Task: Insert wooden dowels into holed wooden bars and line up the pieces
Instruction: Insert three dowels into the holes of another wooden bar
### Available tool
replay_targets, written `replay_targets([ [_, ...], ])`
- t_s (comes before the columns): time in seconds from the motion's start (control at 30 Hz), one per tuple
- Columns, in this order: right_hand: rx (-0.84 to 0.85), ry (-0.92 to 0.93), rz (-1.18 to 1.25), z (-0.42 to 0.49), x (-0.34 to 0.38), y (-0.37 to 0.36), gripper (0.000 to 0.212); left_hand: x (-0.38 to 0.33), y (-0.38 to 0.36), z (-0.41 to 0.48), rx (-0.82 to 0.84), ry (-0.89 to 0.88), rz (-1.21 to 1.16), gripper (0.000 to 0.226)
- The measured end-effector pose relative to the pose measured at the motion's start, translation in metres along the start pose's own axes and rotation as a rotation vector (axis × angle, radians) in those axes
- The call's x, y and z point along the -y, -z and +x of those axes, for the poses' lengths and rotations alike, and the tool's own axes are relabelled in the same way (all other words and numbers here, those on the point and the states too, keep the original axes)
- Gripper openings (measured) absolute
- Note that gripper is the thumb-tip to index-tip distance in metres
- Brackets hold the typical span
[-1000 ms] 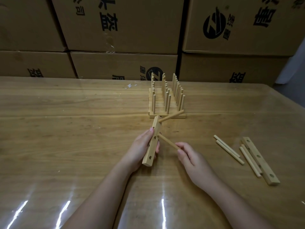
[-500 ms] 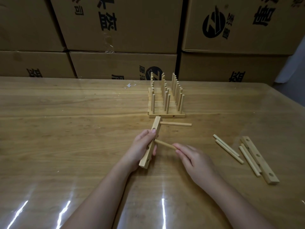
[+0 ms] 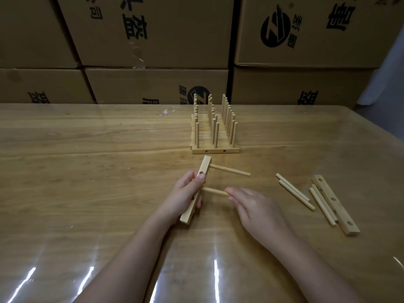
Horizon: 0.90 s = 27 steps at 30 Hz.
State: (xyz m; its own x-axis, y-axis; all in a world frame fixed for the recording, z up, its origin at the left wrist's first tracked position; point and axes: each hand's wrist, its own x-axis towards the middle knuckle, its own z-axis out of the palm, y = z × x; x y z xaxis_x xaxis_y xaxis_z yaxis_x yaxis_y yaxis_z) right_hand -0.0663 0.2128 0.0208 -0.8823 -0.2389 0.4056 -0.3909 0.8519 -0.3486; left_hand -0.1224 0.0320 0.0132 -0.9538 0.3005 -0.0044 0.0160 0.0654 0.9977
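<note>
1. The left hand (image 3: 185,193) is wrapped around the middle of a holed wooden bar (image 3: 197,189), thumb on its top face and fingers curled behind it, so the grip is closed on the bar.
2. The bar lies at a slant near the middle of the table (image 3: 87,171), its far end pointing toward the far edge and its near end toward the person.
3. One dowel (image 3: 231,170) is seated in the bar's far hole and sticks out sideways toward the right edge.
4. A second dowel (image 3: 215,191) sits with its left end at the bar's middle hole; the pictures do not show how deep it goes.
5. The right hand (image 3: 255,208) has its fingertips pinched on the right end of this second dowel; the hand is motion-blurred.
6. Toward the far edge, just beyond the bar, stands a row of finished bars (image 3: 215,149) packed side by side, their dowels upright in three lines.
7. Near the right edge lies a spare holed bar (image 3: 336,204), flat on the surface at a slant.
8. Two loose dowels (image 3: 323,204) lie against its left side, and another two dowels (image 3: 295,193) lie just left of those.
9. Stacked cardboard boxes (image 3: 153,40) with black print stand behind the far edge.
</note>
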Motion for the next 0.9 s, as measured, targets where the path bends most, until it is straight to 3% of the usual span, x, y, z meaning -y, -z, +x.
replay_targets([
  [0.6, 0.200, -0.294, 0.365, -0.001, -0.005, -0.004, 0.021, 0.010, 0.001, 0.003, 0.005, -0.033, 0.115, 0.043],
  [0.8, 0.137, -0.035, -0.143, 0.002, 0.002, -0.006, 0.028, 0.009, -0.007, 0.002, 0.011, -0.021, 0.216, 0.035],
  [0.9, 0.128, -0.009, -0.228, 0.004, 0.011, -0.012, 0.023, 0.010, -0.014, 0.002, -0.041, -0.044, 0.315, 0.037],
])
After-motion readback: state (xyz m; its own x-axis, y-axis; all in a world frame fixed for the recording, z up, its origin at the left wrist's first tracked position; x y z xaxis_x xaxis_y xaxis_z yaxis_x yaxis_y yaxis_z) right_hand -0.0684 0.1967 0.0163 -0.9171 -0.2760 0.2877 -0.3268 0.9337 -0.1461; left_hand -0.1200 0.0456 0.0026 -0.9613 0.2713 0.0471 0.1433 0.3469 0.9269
